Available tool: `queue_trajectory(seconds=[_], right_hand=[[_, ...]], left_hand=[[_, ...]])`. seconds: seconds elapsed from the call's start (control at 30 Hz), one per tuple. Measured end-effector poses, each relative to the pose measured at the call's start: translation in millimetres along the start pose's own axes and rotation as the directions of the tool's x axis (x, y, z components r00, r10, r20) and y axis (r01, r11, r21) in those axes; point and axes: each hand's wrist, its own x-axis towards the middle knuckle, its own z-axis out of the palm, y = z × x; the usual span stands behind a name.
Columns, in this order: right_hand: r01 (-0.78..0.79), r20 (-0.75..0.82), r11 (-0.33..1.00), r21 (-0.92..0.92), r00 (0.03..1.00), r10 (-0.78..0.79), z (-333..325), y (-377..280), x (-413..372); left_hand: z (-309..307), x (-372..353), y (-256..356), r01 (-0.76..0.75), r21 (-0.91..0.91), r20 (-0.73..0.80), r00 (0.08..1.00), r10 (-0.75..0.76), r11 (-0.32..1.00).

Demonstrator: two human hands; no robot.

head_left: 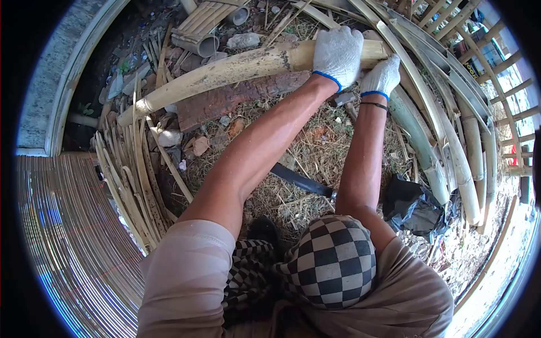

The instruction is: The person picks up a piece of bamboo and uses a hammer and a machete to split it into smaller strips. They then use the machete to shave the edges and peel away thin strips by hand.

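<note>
A thick, pale bamboo pole (236,67) lies slantwise across the upper part of the head view, with dark blotches on its side. My left hand (338,53), in a white knit glove with a blue cuff, is wrapped over the pole near its right end. Close beside that end is my right hand (384,76), gloved the same way, with its fingers curled closed. What they hold, if anything, is hidden. Under the pole lies a rough reddish-brown slab (236,100). A dark, flat, blade-like strip (301,180) rests on the dry grass between my arms.
Split bamboo strips (132,186) are heaped at left, beside a ribbed mat (73,219). Several bamboo poles (422,141) lie at right, near a black plastic bag (417,205) and a lattice fence (501,84). Stones (243,40) and short bamboo pieces (197,44) lie beyond the pole.
</note>
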Motion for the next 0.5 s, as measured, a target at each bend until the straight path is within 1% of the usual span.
queue_trajectory(seconds=[0.03, 0.1, 0.27, 0.37, 0.4, 0.43, 0.47, 0.5], right_hand=[[-0.029, -0.009, 1.000, 0.000, 1.000, 0.029, 1, -1, 0], [-0.013, -0.007, 0.997, -0.074, 1.000, 0.013, -1, 0, 2], [-0.024, -0.003, 1.000, -0.002, 1.000, 0.024, -1, 4, 7], [-0.111, 0.062, 0.992, 0.064, 0.992, 0.108, 2, -5, 12], [0.041, 0.259, 0.993, -0.108, 0.966, -0.011, -15, 18, 51], [0.242, 0.443, 0.948, -0.207, 0.887, -0.130, -31, 41, 89], [-0.037, 0.357, 0.999, -0.020, 0.933, 0.042, -20, 15, 54], [-0.302, 0.310, 0.936, 0.182, 0.921, 0.237, -14, 1, 29]], left_hand=[[4, 1, 0, 0.001, 0.022, -0.002, 1.000, -0.001, 1.000], [10, 3, -1, 0.004, -0.003, -0.004, 1.000, -0.004, 1.000], [9, 2, 2, 0.019, -0.004, -0.012, 1.000, -0.019, 1.000], [1, 3, 0, 0.010, 0.009, -0.046, 0.999, -0.009, 1.000], [-2, 2, 0, 0.007, -0.012, -0.042, 0.999, -0.007, 1.000], [-3, 0, 0, 0.010, -0.023, -0.021, 1.000, -0.010, 1.000], [-2, 0, -1, 0.006, -0.030, -0.004, 1.000, -0.006, 1.000], [-2, -3, -3, 0.009, -0.038, 0.016, 1.000, -0.008, 0.999]])
